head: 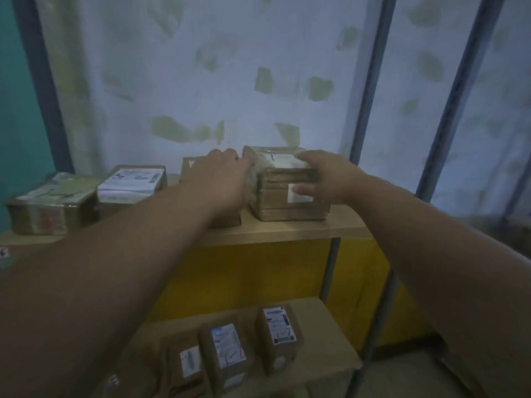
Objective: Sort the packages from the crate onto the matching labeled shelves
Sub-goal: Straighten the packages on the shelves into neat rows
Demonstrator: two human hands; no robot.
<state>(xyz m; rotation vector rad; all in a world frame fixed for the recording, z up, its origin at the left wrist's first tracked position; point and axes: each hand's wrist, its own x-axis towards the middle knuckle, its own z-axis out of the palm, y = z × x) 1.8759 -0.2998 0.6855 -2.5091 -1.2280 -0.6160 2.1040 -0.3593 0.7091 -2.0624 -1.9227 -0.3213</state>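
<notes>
1. Head view: both hands reach out to a taped cardboard package (287, 188) sitting on the top shelf (287, 232). The left hand (221, 179) presses its left side; the right hand (321, 176) curls over its right top edge.
2. Placing step, probably; blur hides the exact grip. Next: release, fetch another package.

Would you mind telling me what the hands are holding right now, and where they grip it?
Both hands hold the wrapped package on the top shelf: the left hand at its left side, the right hand over its top right edge.
</notes>
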